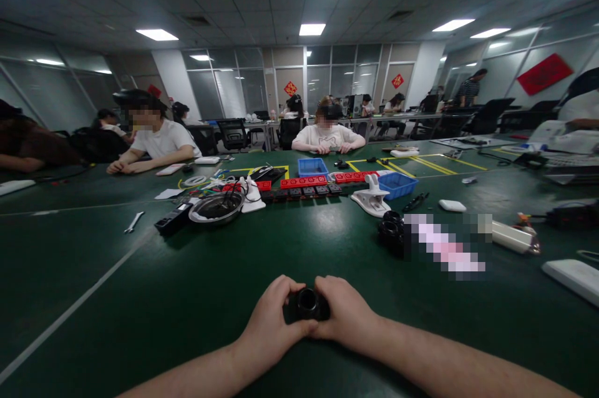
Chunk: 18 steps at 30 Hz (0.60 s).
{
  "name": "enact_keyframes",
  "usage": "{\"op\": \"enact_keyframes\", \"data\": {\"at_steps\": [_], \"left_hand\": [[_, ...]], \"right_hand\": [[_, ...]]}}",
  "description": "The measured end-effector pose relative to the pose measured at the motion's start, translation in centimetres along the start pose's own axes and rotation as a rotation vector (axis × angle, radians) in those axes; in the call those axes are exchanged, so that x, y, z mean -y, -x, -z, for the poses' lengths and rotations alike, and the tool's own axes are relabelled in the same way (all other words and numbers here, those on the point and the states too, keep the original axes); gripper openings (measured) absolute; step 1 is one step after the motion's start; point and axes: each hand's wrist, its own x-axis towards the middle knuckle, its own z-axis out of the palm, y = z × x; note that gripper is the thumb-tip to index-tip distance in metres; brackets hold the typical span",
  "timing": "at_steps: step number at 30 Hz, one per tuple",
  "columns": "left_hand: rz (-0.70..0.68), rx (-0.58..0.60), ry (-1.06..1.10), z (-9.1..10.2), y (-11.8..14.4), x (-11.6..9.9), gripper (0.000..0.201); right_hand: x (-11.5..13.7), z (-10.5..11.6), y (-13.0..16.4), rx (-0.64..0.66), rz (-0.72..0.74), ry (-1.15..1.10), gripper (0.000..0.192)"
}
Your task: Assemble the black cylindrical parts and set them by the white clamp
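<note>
A small black ring-shaped part point(309, 303) sits between my two hands near the front edge of the green table point(140, 298). My left hand point(269, 323) curls around its left side and my right hand point(344, 314) grips its right side. Both hands hold it just above the table top. Two more black round parts point(391, 231) lie further back to the right.
A metal bowl with cables point(216, 208), a black power strip point(173, 219), a wrench point(133, 222), red blocks point(304, 182), blue bins point(397, 184), and white devices point(573, 279) lie around. Several people sit at the far side and left.
</note>
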Motion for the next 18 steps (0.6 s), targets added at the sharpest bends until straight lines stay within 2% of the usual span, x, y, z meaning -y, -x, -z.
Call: {"op": "enact_keyframes", "data": {"at_steps": [3,7,9,12,15,18], "left_hand": [[-0.009,-0.029,0.012,-0.2,0.0,0.2,0.031],[-0.072,0.05,0.029,0.5,-0.2,-0.1,0.032],[-0.109,0.118,0.048,1.0,-0.4,-0.3,0.033],[-0.125,0.185,0.064,1.7,-0.5,-0.5,0.036],[-0.137,0.205,0.069,1.9,-0.6,-0.6,0.035],[-0.155,0.195,0.074,1.9,-0.6,-0.5,0.034]], "right_hand": [[0.6,-0.1,0.3,-0.032,-0.019,0.096,0.034],[0.5,0.7,0.3,-0.037,0.05,0.019,0.049],[-0.1,1.3,0.2,0.013,0.134,-0.105,0.055],[-1.1,2.1,-0.2,0.146,0.24,-0.236,0.051],[-1.8,2.4,-0.6,0.238,0.275,-0.273,0.042],[-1.9,2.4,-0.8,0.26,0.283,-0.269,0.037]]}}
